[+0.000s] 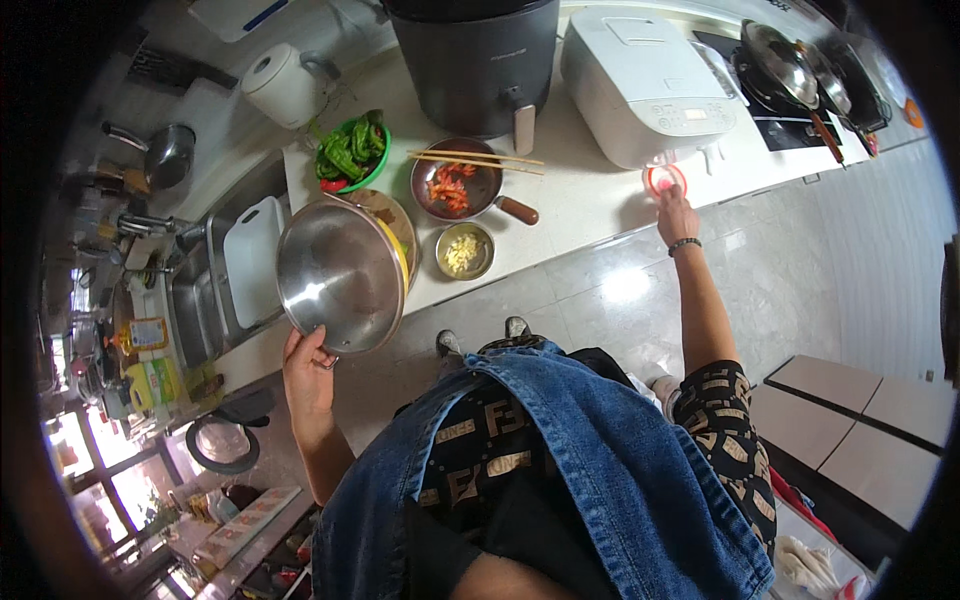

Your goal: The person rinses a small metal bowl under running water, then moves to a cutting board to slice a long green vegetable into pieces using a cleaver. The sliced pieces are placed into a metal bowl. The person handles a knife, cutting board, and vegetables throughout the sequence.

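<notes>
My left hand [309, 367] grips the near rim of a large steel bowl [341, 277], tilted so its inside faces up; it hides part of a round cutting board [405, 217]. My right hand [676, 214] reaches to a small red-rimmed clear container [665, 180] near the counter's front edge; its fingertips are at the rim, and whether they grip it is unclear. A wooden-handled pan [427, 202] holds cut red pieces, with chopsticks [480, 159] across it. A small metal bowl [486, 262] holds chopped pale pieces. Green peppers [352, 150] fill a green basket [381, 166].
A dark air fryer [472, 67] and a white rice cooker [645, 82] stand along the back. A lidded wok [780, 67] sits on the hob at the right. The sink [199, 307], holding a white basin [251, 262], and a white kettle [281, 90] are at the left.
</notes>
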{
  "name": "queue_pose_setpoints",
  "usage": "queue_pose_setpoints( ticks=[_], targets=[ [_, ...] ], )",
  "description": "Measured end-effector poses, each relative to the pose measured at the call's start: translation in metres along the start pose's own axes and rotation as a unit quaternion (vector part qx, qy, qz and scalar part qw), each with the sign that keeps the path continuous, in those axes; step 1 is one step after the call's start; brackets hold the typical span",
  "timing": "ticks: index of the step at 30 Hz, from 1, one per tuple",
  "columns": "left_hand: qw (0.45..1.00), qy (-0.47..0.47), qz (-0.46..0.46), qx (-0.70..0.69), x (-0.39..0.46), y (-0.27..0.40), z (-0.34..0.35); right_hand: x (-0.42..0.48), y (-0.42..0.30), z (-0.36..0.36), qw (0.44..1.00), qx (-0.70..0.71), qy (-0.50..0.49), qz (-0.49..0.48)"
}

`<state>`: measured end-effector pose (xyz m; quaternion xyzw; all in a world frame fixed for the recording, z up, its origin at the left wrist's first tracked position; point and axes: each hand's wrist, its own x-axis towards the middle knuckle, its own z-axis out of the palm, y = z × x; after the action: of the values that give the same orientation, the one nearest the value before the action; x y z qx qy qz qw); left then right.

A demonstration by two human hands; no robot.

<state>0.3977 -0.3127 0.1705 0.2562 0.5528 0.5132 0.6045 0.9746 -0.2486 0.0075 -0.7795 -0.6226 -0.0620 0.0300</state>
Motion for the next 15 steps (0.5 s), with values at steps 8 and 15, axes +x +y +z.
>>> queue_pose_setpoints(
  ticks=[8,15],
  targets=[
    [1.0,-0.005,-0.009,-0.002,-0.004,-0.006,-0.03,-0.07,-0.148,0.008,0.895,0.392,-0.212,-0.027],
    [0.997,-0.073,-0.015,-0.003,0.011,0.012,-0.021,-0.063,-0.272,-0.036,0.84,0.426,-0.332,0.061]
  ],
)
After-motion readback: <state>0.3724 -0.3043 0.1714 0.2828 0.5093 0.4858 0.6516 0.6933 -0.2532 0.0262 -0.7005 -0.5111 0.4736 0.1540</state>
